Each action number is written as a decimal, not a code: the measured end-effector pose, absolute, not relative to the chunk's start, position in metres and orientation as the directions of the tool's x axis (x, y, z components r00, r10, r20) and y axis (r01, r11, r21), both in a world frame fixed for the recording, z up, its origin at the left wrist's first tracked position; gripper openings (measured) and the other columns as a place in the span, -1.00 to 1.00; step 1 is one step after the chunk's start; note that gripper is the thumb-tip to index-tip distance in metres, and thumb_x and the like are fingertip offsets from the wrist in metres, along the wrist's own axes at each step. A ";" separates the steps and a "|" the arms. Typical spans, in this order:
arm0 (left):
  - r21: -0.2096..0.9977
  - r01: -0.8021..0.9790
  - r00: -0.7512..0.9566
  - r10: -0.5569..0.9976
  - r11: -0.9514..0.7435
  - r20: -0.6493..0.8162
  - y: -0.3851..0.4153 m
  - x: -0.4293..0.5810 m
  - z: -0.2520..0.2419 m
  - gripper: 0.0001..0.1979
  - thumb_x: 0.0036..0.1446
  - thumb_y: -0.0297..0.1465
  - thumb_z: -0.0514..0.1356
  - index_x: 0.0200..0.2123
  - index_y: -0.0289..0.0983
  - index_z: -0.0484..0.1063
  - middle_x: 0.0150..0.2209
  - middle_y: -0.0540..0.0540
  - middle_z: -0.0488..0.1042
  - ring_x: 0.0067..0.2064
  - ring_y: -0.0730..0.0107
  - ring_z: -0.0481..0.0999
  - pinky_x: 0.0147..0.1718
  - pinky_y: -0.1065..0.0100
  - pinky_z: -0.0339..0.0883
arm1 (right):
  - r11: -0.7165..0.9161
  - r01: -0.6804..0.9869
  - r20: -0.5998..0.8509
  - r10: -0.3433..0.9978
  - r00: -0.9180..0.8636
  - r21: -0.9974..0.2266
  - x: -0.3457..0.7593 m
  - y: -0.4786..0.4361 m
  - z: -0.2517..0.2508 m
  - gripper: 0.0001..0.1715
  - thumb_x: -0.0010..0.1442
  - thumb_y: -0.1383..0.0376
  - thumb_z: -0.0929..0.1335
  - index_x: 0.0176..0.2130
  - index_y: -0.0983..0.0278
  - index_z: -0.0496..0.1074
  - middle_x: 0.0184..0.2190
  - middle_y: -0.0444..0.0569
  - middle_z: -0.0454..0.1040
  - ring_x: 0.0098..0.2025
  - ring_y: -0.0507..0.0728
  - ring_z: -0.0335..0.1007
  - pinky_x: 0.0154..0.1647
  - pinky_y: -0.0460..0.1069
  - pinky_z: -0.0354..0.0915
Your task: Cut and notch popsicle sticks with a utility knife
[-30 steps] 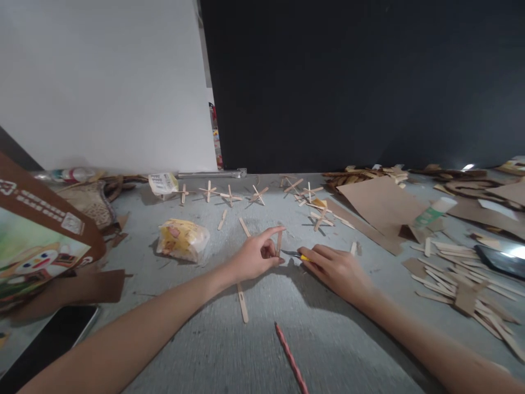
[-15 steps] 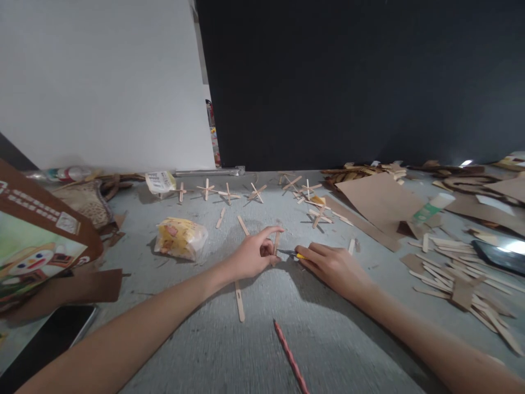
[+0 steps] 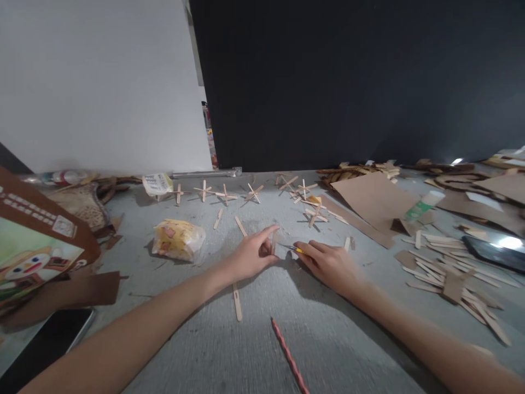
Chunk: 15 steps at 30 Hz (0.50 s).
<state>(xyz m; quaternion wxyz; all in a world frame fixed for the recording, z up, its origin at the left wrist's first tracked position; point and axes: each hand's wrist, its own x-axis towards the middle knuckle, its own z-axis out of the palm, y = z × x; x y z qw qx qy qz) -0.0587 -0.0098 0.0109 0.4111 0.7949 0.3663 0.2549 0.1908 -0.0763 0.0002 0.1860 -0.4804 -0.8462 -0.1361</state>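
My left hand [image 3: 252, 254] pinches a short wooden craft stick [image 3: 273, 238] and holds it on end on the grey surface, with the index finger stretched over its top. My right hand [image 3: 328, 262] lies just right of it and grips a small yellow-handled cutter [image 3: 296, 250]. The cutter's blade points left at the base of the stick. A loose craft stick [image 3: 237, 301] lies under my left wrist. A red pencil [image 3: 289, 355] lies nearer to me.
Several crossed-stick pieces [image 3: 225, 194] stand along the far edge. A plastic snack bag [image 3: 177, 239] lies at the left, and a picture box [image 3: 36, 246] and a dark phone [image 3: 49, 342] lie further left. At the right are cardboard sheets [image 3: 375, 200], a glue bottle [image 3: 422, 205] and a stick pile [image 3: 455, 273].
Both hands keep the same grip and stay almost in place. The view has shifted slightly, so everything sits a little further left and higher in the frame.
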 end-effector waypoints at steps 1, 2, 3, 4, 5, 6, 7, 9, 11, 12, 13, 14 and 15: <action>0.811 0.408 0.592 0.798 -0.420 0.115 -0.010 -0.058 0.011 -0.21 0.15 -0.37 0.40 0.43 -0.10 0.27 -0.25 0.01 0.48 -0.18 0.29 0.48 -0.04 0.22 0.37 | 0.489 0.872 0.419 0.784 -0.458 0.040 0.192 -0.077 0.002 -0.64 0.58 0.23 0.18 0.10 0.27 0.50 -0.36 -0.05 0.59 -0.43 0.09 0.51 -0.43 -0.03 0.07; 0.775 0.444 0.584 0.801 -0.450 0.130 -0.010 -0.058 0.011 -0.19 0.14 -0.33 0.43 0.43 -0.09 0.28 -0.16 -0.05 0.49 -0.08 0.22 0.49 0.05 0.16 0.38 | 0.481 0.876 0.383 0.802 -0.457 0.037 0.193 -0.077 0.005 -0.65 0.58 0.23 0.19 0.11 0.26 0.48 -0.37 -0.06 0.60 -0.45 0.08 0.49 -0.45 -0.03 0.04; 0.734 0.480 0.580 0.802 -0.481 0.146 -0.010 -0.058 0.012 -0.19 0.12 -0.28 0.45 0.41 -0.10 0.31 -0.06 -0.11 0.49 0.03 0.13 0.47 0.13 0.09 0.36 | 0.482 0.875 0.344 0.816 -0.465 0.042 0.194 -0.078 0.008 -0.66 0.57 0.24 0.19 0.11 0.26 0.47 -0.38 -0.07 0.59 -0.48 0.07 0.47 -0.46 -0.03 -0.01; 0.691 0.514 0.582 0.799 -0.508 0.155 -0.010 -0.058 0.012 -0.21 0.10 -0.22 0.47 0.38 -0.12 0.36 0.03 -0.17 0.47 0.14 0.04 0.42 0.20 0.02 0.32 | 0.490 0.870 0.308 0.820 -0.482 0.055 0.194 -0.078 0.011 -0.67 0.57 0.26 0.19 0.09 0.25 0.48 -0.35 -0.07 0.59 -0.50 0.06 0.44 -0.48 -0.02 -0.05; 0.651 0.543 0.587 0.794 -0.530 0.156 -0.010 -0.058 0.013 -0.23 0.08 -0.16 0.49 0.34 -0.15 0.42 0.10 -0.22 0.44 0.22 -0.04 0.36 0.26 -0.04 0.27 | 0.502 0.862 0.284 0.818 -0.500 0.072 0.193 -0.079 0.014 -0.67 0.57 0.27 0.18 0.06 0.24 0.48 -0.30 -0.06 0.60 -0.52 0.03 0.40 -0.49 -0.02 -0.08; 0.618 0.567 0.595 0.790 -0.545 0.151 -0.009 -0.057 0.013 -0.26 0.06 -0.11 0.50 0.29 -0.17 0.48 0.14 -0.25 0.42 0.27 -0.09 0.30 0.29 -0.08 0.24 | 0.512 0.854 0.272 0.813 -0.516 0.092 0.192 -0.080 0.017 -0.67 0.57 0.27 0.17 0.04 0.24 0.49 -0.23 -0.04 0.60 -0.53 0.01 0.37 -0.49 -0.01 -0.11; 0.593 0.583 0.604 0.785 -0.555 0.140 -0.009 -0.057 0.013 -0.28 0.06 -0.08 0.50 0.25 -0.19 0.52 0.16 -0.26 0.40 0.29 -0.12 0.28 0.31 -0.10 0.22 | 0.518 0.849 0.269 0.806 -0.527 0.110 0.191 -0.080 0.019 -0.65 0.57 0.26 0.17 0.03 0.23 0.50 -0.18 -0.03 0.59 -0.54 -0.01 0.34 -0.50 -0.01 -0.13; 0.567 0.595 0.617 0.776 -0.569 0.130 -0.008 -0.057 0.011 -0.30 0.06 -0.05 0.49 0.22 -0.20 0.55 0.16 -0.26 0.39 0.30 -0.11 0.28 0.32 -0.10 0.20 | 0.525 0.840 0.271 0.796 -0.541 0.135 0.189 -0.081 0.021 -0.62 0.58 0.24 0.15 0.03 0.23 0.50 -0.15 -0.02 0.56 -0.55 -0.03 0.30 -0.50 0.01 -0.15; 0.559 0.591 0.621 0.770 -0.582 0.147 -0.007 -0.057 0.009 -0.30 0.05 -0.06 0.50 0.22 -0.19 0.55 0.15 -0.24 0.40 0.29 -0.09 0.29 0.33 -0.08 0.21 | 0.543 0.827 0.259 0.786 -0.561 0.143 0.187 -0.080 0.021 -0.59 0.59 0.24 0.13 0.00 0.25 0.51 -0.21 -0.04 0.53 -0.55 -0.02 0.29 -0.50 0.02 -0.16; 0.559 0.588 0.618 0.770 -0.584 0.155 -0.007 -0.057 0.008 -0.30 0.05 -0.06 0.51 0.22 -0.19 0.55 0.14 -0.24 0.40 0.29 -0.08 0.30 0.32 -0.07 0.21 | 0.552 0.822 0.253 0.782 -0.569 0.141 0.187 -0.079 0.020 -0.58 0.60 0.23 0.13 -0.02 0.26 0.51 -0.23 -0.05 0.53 -0.54 -0.02 0.29 -0.49 0.02 -0.17; 0.562 0.587 0.615 0.772 -0.583 0.159 -0.006 -0.057 0.008 -0.30 0.04 -0.07 0.51 0.21 -0.18 0.56 0.14 -0.23 0.41 0.28 -0.08 0.31 0.32 -0.07 0.22 | 0.559 0.818 0.248 0.780 -0.574 0.137 0.186 -0.079 0.020 -0.57 0.60 0.23 0.12 -0.03 0.26 0.51 -0.23 -0.05 0.52 -0.54 -0.01 0.29 -0.49 0.02 -0.17; 0.566 0.587 0.611 0.775 -0.579 0.159 -0.006 -0.056 0.008 -0.31 0.03 -0.07 0.52 0.21 -0.17 0.56 0.13 -0.22 0.41 0.28 -0.08 0.32 0.31 -0.07 0.23 | 0.561 0.817 0.246 0.780 -0.576 0.132 0.186 -0.078 0.019 -0.56 0.60 0.22 0.12 -0.03 0.26 0.51 -0.23 -0.05 0.52 -0.53 -0.01 0.29 -0.49 0.02 -0.17; 0.570 0.590 0.607 0.780 -0.571 0.154 -0.006 -0.056 0.008 -0.31 0.02 -0.07 0.52 0.20 -0.16 0.57 0.13 -0.22 0.41 0.27 -0.09 0.32 0.30 -0.08 0.24 | 0.562 0.818 0.245 0.781 -0.574 0.126 0.187 -0.078 0.018 -0.56 0.61 0.21 0.12 -0.03 0.26 0.52 -0.23 -0.05 0.52 -0.53 -0.02 0.29 -0.49 0.02 -0.16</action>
